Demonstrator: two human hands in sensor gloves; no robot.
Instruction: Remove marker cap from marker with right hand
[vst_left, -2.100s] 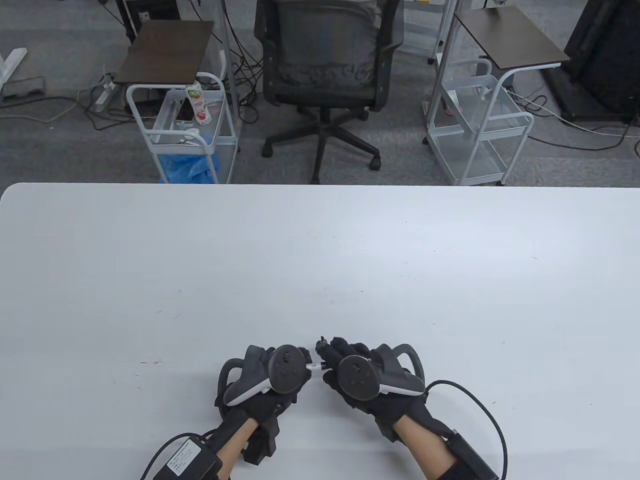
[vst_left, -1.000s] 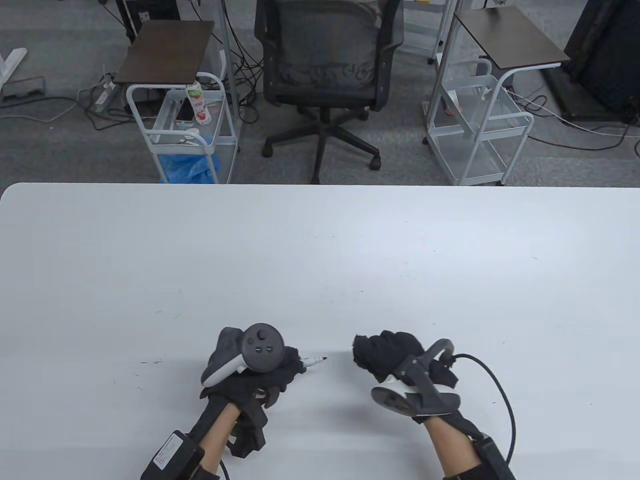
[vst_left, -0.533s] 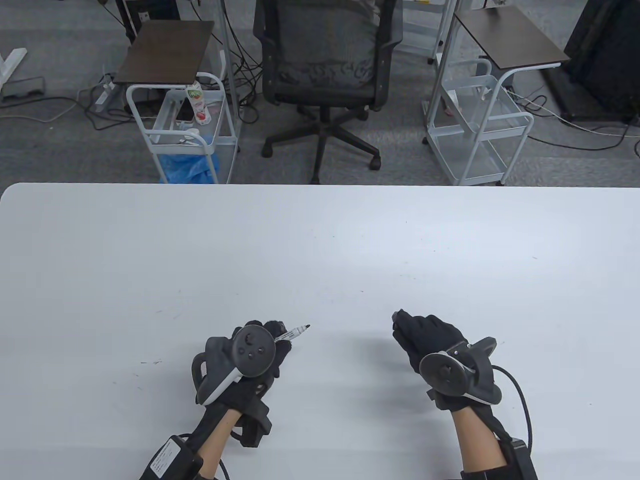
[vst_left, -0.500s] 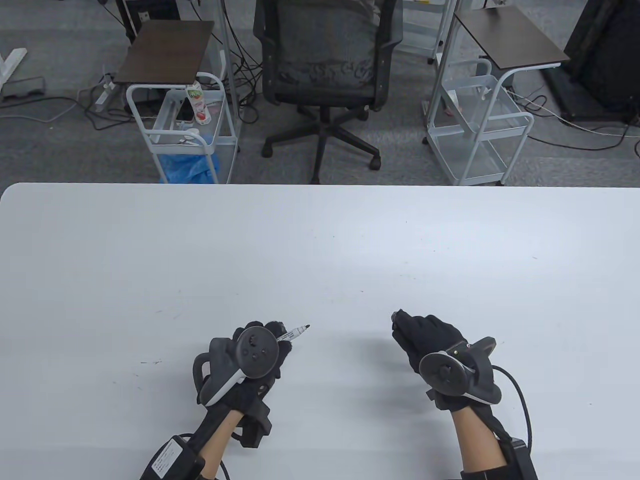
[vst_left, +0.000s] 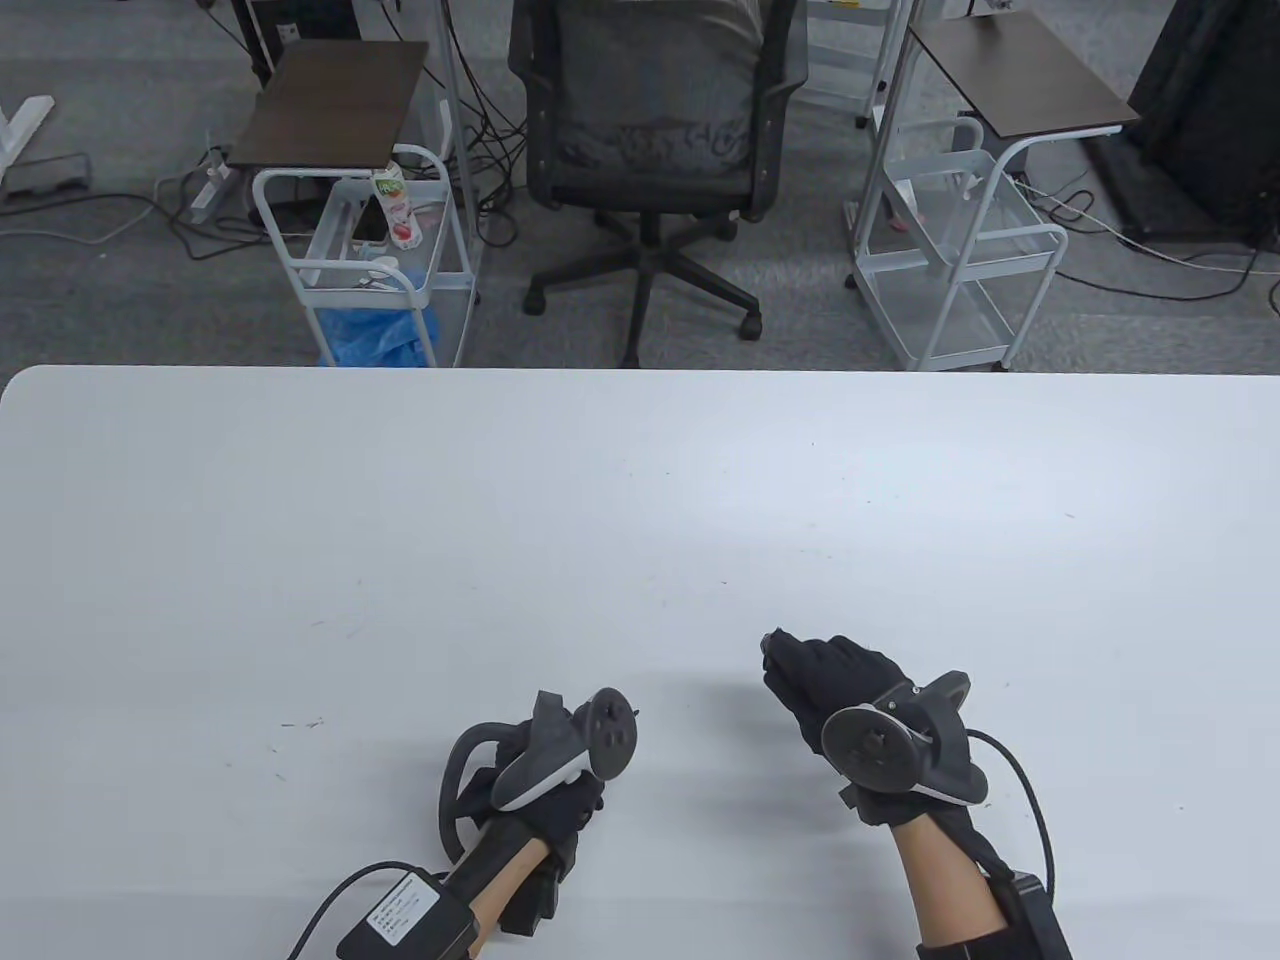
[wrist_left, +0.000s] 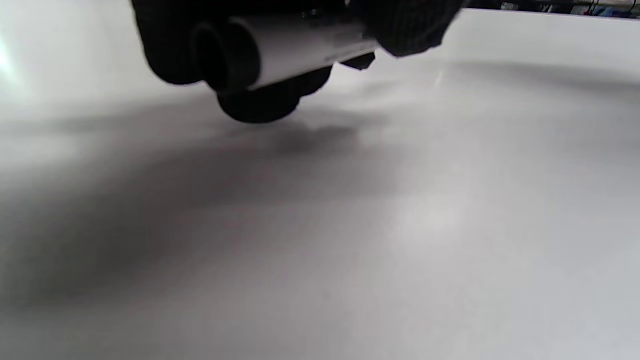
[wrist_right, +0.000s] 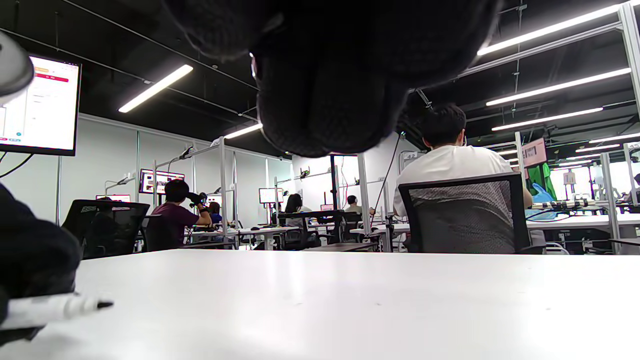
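The left hand's grip (vst_left: 545, 790) is closed around the white-barrelled marker (wrist_left: 295, 47), its uncapped black tip (wrist_right: 102, 303) low over the white tabletop (vst_left: 640, 520). The right hand's grip (vst_left: 830, 680), well apart to the right, is curled; any cap is hidden.

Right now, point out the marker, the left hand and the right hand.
marker (wrist_right: 60, 306): right wrist view, white barrel just behind the bare black tip.
left hand (vst_left: 545, 805): table view, black glove below the tracker.
right hand (vst_left: 830, 675): table view, gloved fingers ahead of the tracker.
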